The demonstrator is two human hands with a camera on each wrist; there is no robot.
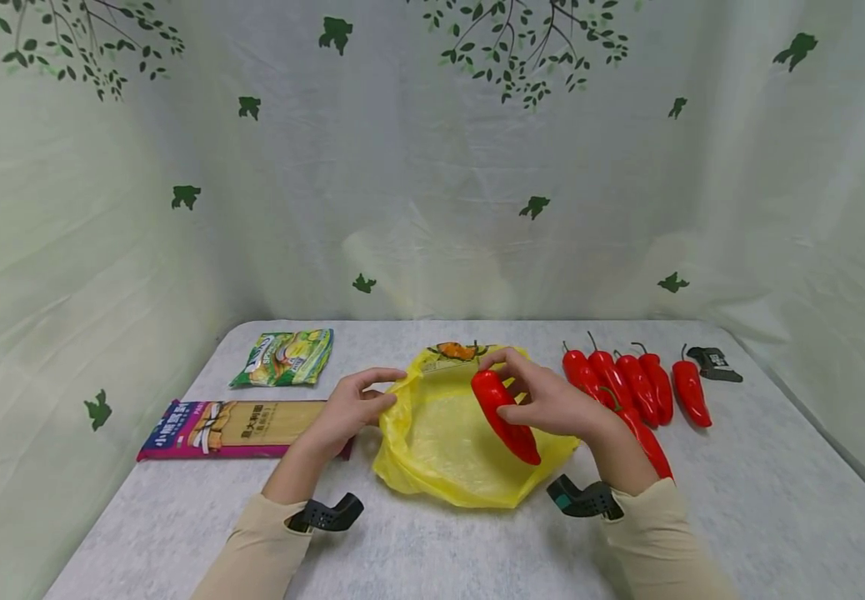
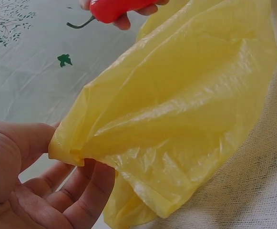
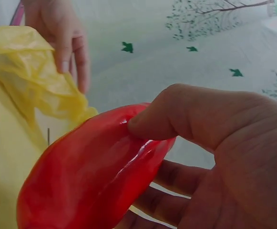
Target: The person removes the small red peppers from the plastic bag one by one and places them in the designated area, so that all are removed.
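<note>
A glossy red chili pepper [image 1: 506, 421] with a thin dark stem is held in my right hand [image 1: 545, 393], thumb on one side and fingers on the other, as the right wrist view shows up close. It hangs tilted over the mouth of a yellow plastic bag [image 1: 470, 492]. The bag stands spread wide on the table, its rim rolled outward. My left hand [image 1: 357, 407] pinches the bag's left rim between thumb and fingers; in the left wrist view the thin film [image 2: 176, 105] stretches away from the fingertips.
Several more red peppers [image 1: 638, 387] lie at the right, some partly behind my right forearm. Beside them is a small black packet [image 1: 714, 364]. On the left lie a green snack packet [image 1: 285, 358] and a long noodle package [image 1: 241, 427], partly behind my left arm.
</note>
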